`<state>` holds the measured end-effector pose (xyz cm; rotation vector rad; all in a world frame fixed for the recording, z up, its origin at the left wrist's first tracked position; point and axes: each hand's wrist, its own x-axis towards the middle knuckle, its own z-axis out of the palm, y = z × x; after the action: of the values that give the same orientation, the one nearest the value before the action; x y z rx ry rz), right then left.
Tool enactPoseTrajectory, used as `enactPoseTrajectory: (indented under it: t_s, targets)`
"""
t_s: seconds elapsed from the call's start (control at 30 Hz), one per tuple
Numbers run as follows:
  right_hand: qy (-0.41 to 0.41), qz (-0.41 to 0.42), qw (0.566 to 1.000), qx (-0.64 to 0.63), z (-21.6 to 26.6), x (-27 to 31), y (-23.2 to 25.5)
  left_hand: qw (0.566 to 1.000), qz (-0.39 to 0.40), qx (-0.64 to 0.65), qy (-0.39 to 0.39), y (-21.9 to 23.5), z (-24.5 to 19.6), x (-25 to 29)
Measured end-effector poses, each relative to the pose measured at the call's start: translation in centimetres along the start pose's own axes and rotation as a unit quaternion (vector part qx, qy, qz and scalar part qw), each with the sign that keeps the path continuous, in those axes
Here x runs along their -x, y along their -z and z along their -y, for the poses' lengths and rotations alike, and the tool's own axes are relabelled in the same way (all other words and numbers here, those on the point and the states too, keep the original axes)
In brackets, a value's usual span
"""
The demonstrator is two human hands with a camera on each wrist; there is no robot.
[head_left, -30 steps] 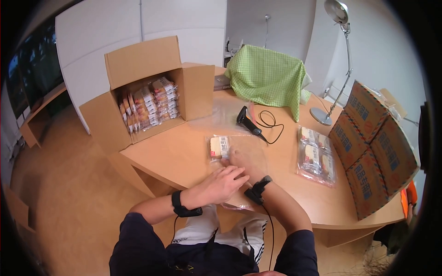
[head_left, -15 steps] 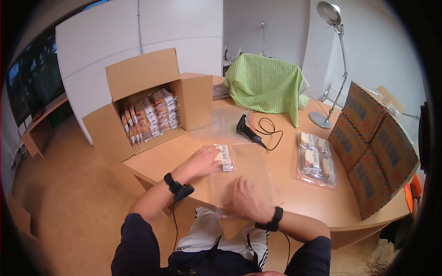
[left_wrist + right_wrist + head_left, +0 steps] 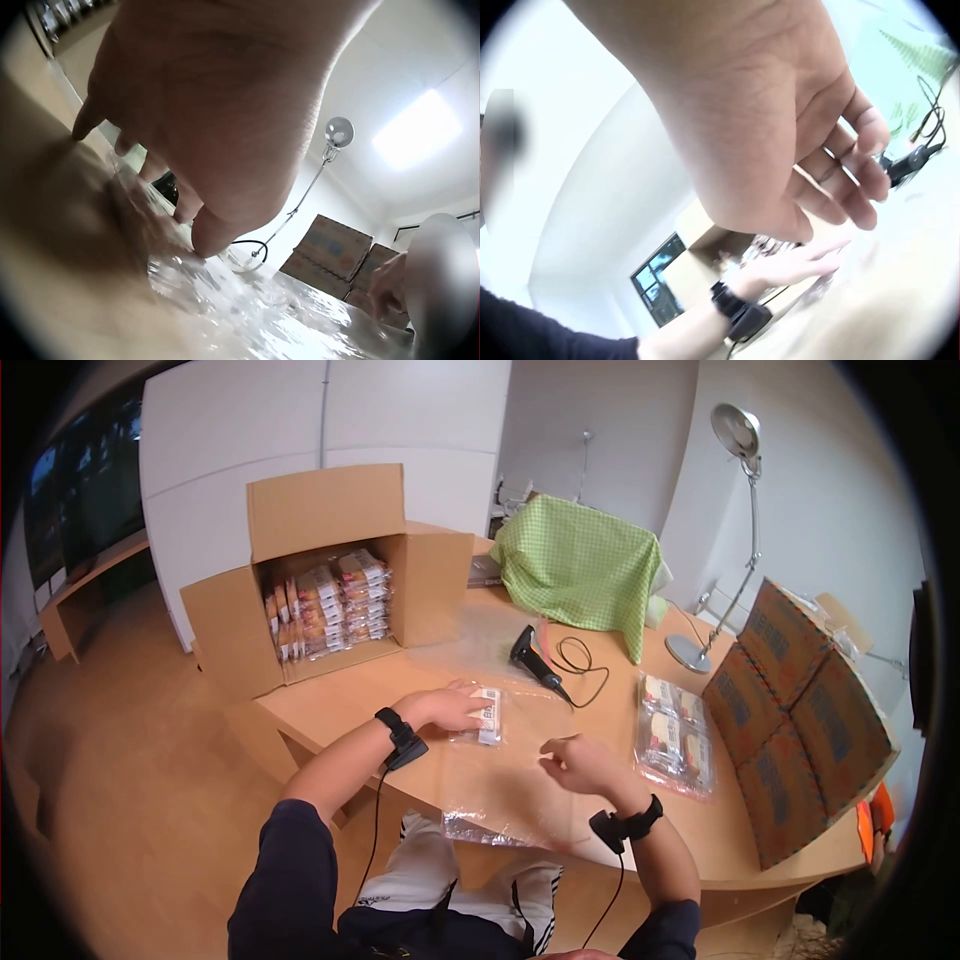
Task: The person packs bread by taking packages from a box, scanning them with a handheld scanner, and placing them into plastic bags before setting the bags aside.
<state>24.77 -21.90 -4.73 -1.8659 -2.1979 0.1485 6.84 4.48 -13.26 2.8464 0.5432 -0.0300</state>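
A scanner point(image 3: 537, 660) lies beyond the fingers as the left hand point(image 3: 450, 708) rests, spread, on a packet point(image 3: 490, 722); the right hand point(image 3: 585, 765) hovers, loosely bent, empty

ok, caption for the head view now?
Left hand on a wrapped packet, right hand near clear plastic.

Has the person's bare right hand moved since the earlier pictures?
Yes. In the head view, the right hand has moved rightward over the wooden table, nearer to the flat, clear plastic bag of wrapped packs.
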Motion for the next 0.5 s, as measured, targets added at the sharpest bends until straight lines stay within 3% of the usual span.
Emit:
enactPoseTrajectory:
  t_s: [0.03,0.1,0.13,0.2,0.23,0.27,0.33,0.4,0.47,0.5]
  targets:
    - [0.010,0.000,1.000,0.004,-1.4,-0.4,0.3,1.000,0.008,-0.003,-0.020,0.0,0.2,-0.1]
    - [-0.029,0.025,0.984,-0.175,-3.7,-1.1,0.6,0.998,0.015,-0.012,-0.053,0.1,0.5,-0.1]
    - [-0.017,0.027,0.985,-0.169,-5.0,-1.5,0.0,0.999,0.005,-0.012,-0.045,0.1,0.8,-0.2]
    - [-0.048,-0.049,0.976,-0.206,-7.0,-1.6,-2.2,0.996,0.016,-0.001,-0.092,-0.2,1.7,-0.5]
    - [-0.026,-0.039,0.979,-0.197,-6.8,-1.5,-2.5,0.995,0.013,-0.010,-0.101,0.0,1.7,-0.2]
    - [-0.018,-0.041,0.980,-0.196,-6.8,-1.5,-3.1,0.995,0.009,-0.015,-0.096,0.6,1.1,0.3]
    - [-0.078,0.022,0.934,-0.349,-7.0,-1.2,-4.5,0.998,0.007,-0.038,-0.055,1.2,0.2,1.3]
    - [-0.057,0.024,0.929,-0.365,-7.3,-1.3,-5.1,0.996,-0.024,-0.043,-0.068,1.2,1.1,1.6]
    - [-0.094,0.043,0.888,-0.448,-6.7,-0.7,-5.0,0.990,-0.096,-0.052,-0.088,2.1,2.3,1.8]
    - [-0.093,0.046,0.886,-0.453,-6.7,-0.6,-5.0,0.960,-0.210,-0.139,-0.119,2.3,3.8,1.6]
